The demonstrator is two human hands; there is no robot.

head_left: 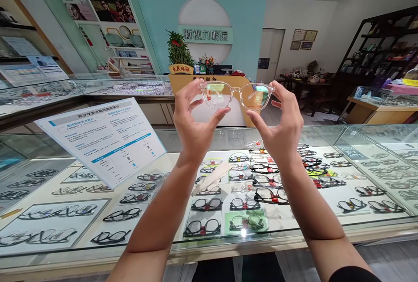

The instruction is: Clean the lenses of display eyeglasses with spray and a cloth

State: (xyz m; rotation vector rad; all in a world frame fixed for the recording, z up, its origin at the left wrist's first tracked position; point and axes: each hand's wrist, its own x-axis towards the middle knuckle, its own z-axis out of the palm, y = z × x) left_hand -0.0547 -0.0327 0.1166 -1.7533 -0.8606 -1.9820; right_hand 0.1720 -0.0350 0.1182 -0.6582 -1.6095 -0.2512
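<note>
Both arms reach forward over a glass display case, raising a pair of clear-framed eyeglasses (235, 92) level in front of me. My left hand (195, 114) pinches the frame's left end, thumb near the lower rim. At the opposite end, my right hand (281, 114) grips the frame the same way. The lenses show reflections and small printed lettering. Below the hands, a pale elongated item (212, 178) lies on the case, perhaps a cloth or pouch; I cannot tell which.
Rows of eyeglasses (253, 181) fill the glass display case (183, 245). A printed sheet (107, 140) lies on its glass at left. Beyond stand more display counters (137, 92), a yellow reception desk (179, 82) with a potted plant (178, 49), and dark shelves (380, 51) at right.
</note>
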